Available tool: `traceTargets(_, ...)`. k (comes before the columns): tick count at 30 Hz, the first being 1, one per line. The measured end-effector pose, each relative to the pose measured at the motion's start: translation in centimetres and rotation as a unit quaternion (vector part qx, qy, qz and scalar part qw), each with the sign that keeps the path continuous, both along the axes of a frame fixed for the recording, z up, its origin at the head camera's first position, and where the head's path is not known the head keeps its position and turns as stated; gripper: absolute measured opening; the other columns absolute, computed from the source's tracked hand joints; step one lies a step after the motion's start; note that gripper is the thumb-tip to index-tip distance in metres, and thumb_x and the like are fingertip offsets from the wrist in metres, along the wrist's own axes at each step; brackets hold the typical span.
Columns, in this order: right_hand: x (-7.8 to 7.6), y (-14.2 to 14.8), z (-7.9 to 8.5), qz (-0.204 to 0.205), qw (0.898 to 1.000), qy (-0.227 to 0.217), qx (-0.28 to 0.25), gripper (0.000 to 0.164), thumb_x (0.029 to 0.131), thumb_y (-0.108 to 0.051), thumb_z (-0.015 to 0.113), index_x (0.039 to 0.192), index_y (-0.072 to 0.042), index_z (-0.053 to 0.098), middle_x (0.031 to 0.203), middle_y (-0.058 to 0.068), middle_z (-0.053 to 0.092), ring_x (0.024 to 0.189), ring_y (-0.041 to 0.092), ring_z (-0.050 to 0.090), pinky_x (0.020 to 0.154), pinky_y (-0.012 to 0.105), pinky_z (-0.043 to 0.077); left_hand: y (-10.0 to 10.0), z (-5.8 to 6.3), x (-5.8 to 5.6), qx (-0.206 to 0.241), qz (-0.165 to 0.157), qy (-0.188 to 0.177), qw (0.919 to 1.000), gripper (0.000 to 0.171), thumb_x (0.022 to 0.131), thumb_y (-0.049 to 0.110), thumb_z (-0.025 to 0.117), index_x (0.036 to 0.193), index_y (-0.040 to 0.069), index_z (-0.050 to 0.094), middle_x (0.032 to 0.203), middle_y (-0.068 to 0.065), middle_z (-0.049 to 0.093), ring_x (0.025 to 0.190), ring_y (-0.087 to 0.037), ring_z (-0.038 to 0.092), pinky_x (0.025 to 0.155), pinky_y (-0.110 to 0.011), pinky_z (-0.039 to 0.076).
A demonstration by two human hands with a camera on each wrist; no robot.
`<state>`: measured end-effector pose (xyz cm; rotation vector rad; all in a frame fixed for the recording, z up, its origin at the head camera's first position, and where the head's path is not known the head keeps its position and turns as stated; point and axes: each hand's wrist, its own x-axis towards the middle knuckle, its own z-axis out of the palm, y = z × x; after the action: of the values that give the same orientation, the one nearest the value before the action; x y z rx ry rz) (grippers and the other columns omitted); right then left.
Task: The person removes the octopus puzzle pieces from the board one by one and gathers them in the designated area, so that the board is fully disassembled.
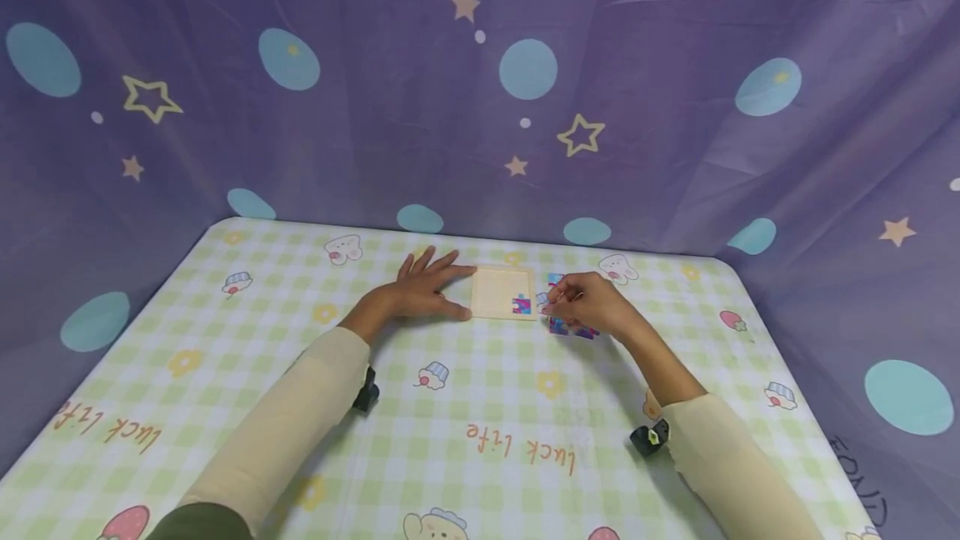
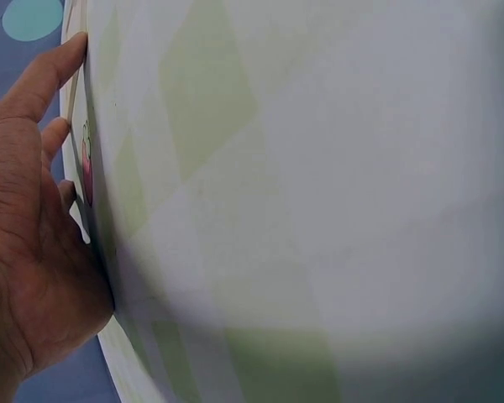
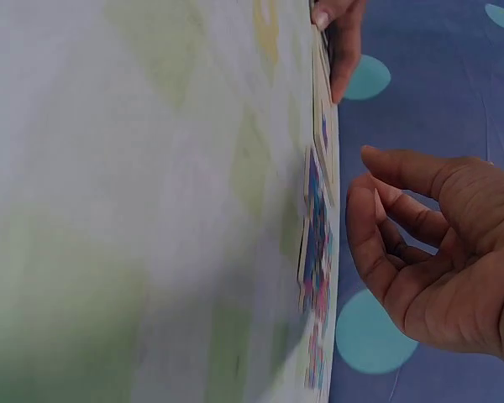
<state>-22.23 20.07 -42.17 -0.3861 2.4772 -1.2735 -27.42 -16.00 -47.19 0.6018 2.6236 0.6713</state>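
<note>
A shallow square wooden puzzle tray (image 1: 495,294) lies on the table, with one pink and blue jigsaw piece (image 1: 522,304) in its near right corner. My left hand (image 1: 423,288) is spread at the tray's left side, thumb and index fingertips touching its frame. Just right of the tray, my right hand (image 1: 588,304) hovers over loose jigsaw pieces (image 1: 566,327), partly covering them. In the right wrist view its fingers are loosely bent, a small gap shows between thumb and index finger, and I see nothing held. These pieces (image 3: 315,243) lie flat, seen nearly edge-on.
A checked green and white cloth (image 1: 450,440) with printed cupcakes, flowers and lettering covers the table. Behind the far edge hangs a purple curtain (image 1: 420,123) with stars and blue ovals. Each wrist carries a small black camera, such as the right wrist camera (image 1: 649,437).
</note>
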Motion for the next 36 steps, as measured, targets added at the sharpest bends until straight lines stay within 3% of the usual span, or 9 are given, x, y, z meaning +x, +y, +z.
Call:
traceTargets(6,-0.7,-1.7,0.0,0.017,1.000,-0.005,0.008,0.027,0.103,-0.015,0.081,0.125,0.001,0.077,0.090,0.007,0.071,0.067,0.020,0.066,0.062,0.033,0.057,0.1,0.4,0.2,0.001,0.000,-0.001,1.0000,0.099,0.094,0.076,0.076,0.178,0.043,0.035,0.194,0.004,0.002,0.178,-0.034,-0.021,0.140,-0.064,-0.019)
traceTargets(14,-1.3,-2.9,-0.5,0.009,1.000,-0.010,0.018,0.036,0.100,-0.012,0.085,0.133,-0.002,0.077,0.086,0.003,0.068,0.066,0.019,0.069,0.061,0.031,0.059,0.3,0.6,0.4,0.002,-0.001,-0.005,1.0000,0.099,0.094,0.076,0.076,0.178,0.043,0.035,0.194,0.004,0.001,0.178,-0.034,-0.022,0.139,-0.064,-0.020)
traceTargets(20,-1.6,-3.3,-0.4,0.015,0.999,-0.025,0.027,0.042,0.102,-0.010,0.083,0.142,-0.003,0.076,0.083,0.008,0.072,0.064,0.017,0.066,0.063,0.031,0.058,0.3,0.3,0.1,-0.004,0.001,-0.001,1.0000,0.100,0.094,0.078,0.075,0.178,0.042,0.034,0.194,0.004,0.001,0.178,-0.033,-0.022,0.140,-0.064,-0.020)
traceTargets(25,-1.8,-3.6,-0.4,0.031,0.998,-0.028,0.044,0.040,0.103,-0.010,0.081,0.142,-0.004,0.076,0.080,0.009,0.074,0.062,0.015,0.060,0.061,0.029,0.051,0.3,0.1,0.0,-0.005,0.003,-0.001,1.0000,0.102,0.093,0.080,0.075,0.178,0.042,0.034,0.194,0.004,0.001,0.178,-0.033,-0.022,0.140,-0.063,-0.020)
traceTargets(28,-1.8,-3.8,-0.5,0.027,0.998,-0.010,0.055,0.036,0.100,-0.011,0.083,0.136,-0.006,0.078,0.088,0.010,0.076,0.065,0.014,0.060,0.062,0.029,0.050,0.2,0.1,0.0,-0.006,0.003,0.001,1.0000,0.101,0.093,0.078,0.076,0.178,0.042,0.034,0.194,0.004,0.002,0.178,-0.034,-0.021,0.140,-0.064,-0.020)
traceTargets(33,-1.5,-4.2,-0.5,0.004,0.997,0.026,0.074,0.032,0.095,-0.012,0.087,0.125,-0.011,0.080,0.117,0.013,0.078,0.084,0.018,0.071,0.072,0.029,0.056,0.2,0.0,0.0,-0.002,0.006,-0.004,1.0000,0.097,0.095,0.073,0.077,0.178,0.044,0.035,0.193,0.006,0.001,0.178,-0.033,-0.022,0.140,-0.064,-0.020)
traceTargets(36,-1.4,-4.3,-0.6,-0.002,0.997,0.041,0.069,0.028,0.097,-0.011,0.084,0.124,-0.011,0.078,0.124,0.015,0.078,0.094,0.022,0.074,0.076,0.030,0.057,0.2,0.1,0.1,0.000,0.008,-0.007,0.9999,0.096,0.096,0.071,0.077,0.178,0.045,0.034,0.193,0.006,0.001,0.178,-0.033,-0.022,0.139,-0.064,-0.020)
